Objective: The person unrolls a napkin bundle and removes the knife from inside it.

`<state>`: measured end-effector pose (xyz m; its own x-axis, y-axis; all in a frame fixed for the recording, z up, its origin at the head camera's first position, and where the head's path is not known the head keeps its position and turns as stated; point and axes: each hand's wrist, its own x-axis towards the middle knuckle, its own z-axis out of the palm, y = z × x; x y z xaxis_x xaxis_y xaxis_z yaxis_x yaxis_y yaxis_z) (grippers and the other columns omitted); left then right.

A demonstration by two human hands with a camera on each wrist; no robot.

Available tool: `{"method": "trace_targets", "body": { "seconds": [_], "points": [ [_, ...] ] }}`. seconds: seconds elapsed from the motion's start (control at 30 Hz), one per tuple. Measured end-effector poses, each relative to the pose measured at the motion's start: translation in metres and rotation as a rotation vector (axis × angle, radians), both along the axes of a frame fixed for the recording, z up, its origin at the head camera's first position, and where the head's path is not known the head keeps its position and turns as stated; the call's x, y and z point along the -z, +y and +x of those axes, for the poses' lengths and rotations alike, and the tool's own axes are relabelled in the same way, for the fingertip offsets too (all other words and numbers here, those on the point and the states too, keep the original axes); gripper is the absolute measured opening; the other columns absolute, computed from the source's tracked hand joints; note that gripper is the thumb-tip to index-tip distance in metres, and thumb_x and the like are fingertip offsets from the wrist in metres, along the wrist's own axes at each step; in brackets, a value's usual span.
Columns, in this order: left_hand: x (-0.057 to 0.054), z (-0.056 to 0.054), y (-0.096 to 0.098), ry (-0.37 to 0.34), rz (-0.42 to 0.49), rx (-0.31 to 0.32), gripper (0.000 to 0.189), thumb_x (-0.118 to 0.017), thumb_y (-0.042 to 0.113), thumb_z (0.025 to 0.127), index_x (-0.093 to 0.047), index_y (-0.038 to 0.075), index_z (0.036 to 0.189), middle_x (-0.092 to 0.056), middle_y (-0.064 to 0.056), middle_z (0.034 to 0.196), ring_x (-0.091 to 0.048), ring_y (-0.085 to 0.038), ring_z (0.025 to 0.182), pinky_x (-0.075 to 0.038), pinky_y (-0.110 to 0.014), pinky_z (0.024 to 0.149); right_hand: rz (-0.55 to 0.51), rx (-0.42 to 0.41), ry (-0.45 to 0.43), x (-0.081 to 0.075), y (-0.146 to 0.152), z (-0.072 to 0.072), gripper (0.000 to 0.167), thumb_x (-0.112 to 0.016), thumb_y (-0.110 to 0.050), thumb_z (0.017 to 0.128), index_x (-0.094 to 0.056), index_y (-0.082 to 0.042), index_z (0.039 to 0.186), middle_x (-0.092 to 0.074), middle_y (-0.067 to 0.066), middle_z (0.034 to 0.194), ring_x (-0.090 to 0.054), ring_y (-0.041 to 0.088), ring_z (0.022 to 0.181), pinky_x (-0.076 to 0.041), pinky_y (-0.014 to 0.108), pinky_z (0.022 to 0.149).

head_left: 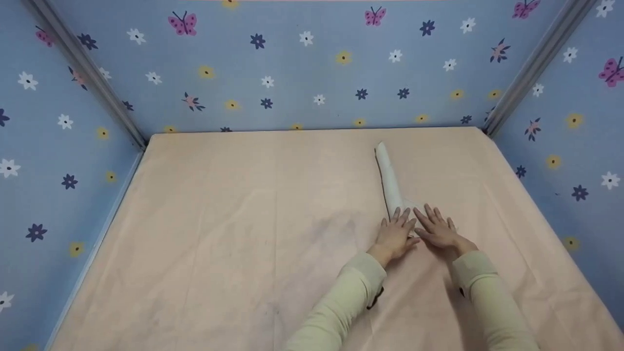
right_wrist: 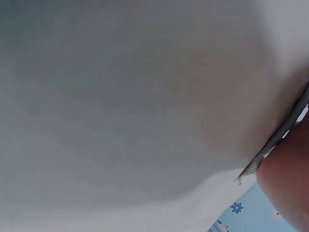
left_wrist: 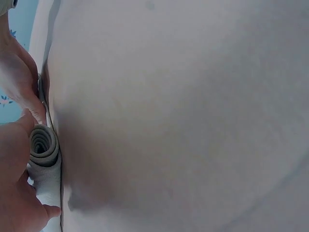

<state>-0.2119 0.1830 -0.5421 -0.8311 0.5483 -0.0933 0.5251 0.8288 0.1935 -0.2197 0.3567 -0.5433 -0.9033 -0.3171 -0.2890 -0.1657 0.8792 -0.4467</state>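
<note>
A pale, narrow cloth roll (head_left: 389,178) lies lengthwise on the covered table, leaning slightly left toward its far end. My left hand (head_left: 396,236) rests over its near end with fingers stretched forward. In the left wrist view, the roll's grey spiral end (left_wrist: 43,145) shows beside the left hand (left_wrist: 14,179). Close by on the right, my right hand (head_left: 438,231) lies with spread, straight fingers on a thin flat part of the cloth (head_left: 413,203). The right wrist view catches the cloth's dark edge (right_wrist: 277,137) alongside part of the right hand (right_wrist: 287,176).
A peach cover (head_left: 234,219) with creases spreads over the table. Blue walls with flowers and butterflies (head_left: 312,63) enclose the back and both sides. Grey posts (head_left: 90,73) stand at the back corners.
</note>
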Motion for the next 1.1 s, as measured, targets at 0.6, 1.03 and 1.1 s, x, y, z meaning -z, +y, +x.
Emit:
{"method": "trace_targets", "body": {
  "seconds": [0.6, 1.03, 1.1],
  "points": [
    [-0.004, 0.002, -0.004, 0.031, 0.017, -0.023, 0.053, -0.037, 0.051, 0.089, -0.036, 0.027, 0.136, -0.018, 0.004, 0.146, -0.011, -0.017, 0.133, -0.028, -0.038, 0.102, 0.007, 0.013, 0.0, 0.003, 0.0, 0.001, 0.06, -0.033, -0.037, 0.095, -0.01, -0.008, 0.142, 0.009, 0.022, 0.144, 0.012, 0.042, 0.129, 0.011, 0.062, 0.095],
    [-0.008, -0.001, -0.011, -0.009, 0.076, -0.028, 0.05, -0.044, 0.047, 0.088, -0.042, 0.024, 0.133, -0.023, 0.002, 0.145, -0.016, -0.019, 0.132, -0.031, -0.036, 0.1, 0.043, 0.025, 0.019, 0.005, -0.003, 0.002, 0.061, -0.03, -0.041, 0.095, -0.009, -0.008, 0.142, 0.009, 0.021, 0.145, 0.012, 0.042, 0.129, 0.01, 0.063, 0.095],
    [-0.009, -0.002, -0.013, -0.019, 0.092, -0.027, 0.05, -0.046, 0.046, 0.087, -0.043, 0.024, 0.132, -0.023, 0.001, 0.144, -0.017, -0.019, 0.132, -0.032, -0.035, 0.1, 0.055, 0.03, 0.016, 0.006, -0.003, 0.002, 0.062, -0.029, -0.042, 0.095, -0.008, -0.008, 0.142, 0.009, 0.021, 0.145, 0.012, 0.041, 0.129, 0.01, 0.063, 0.095]
  ]
}}
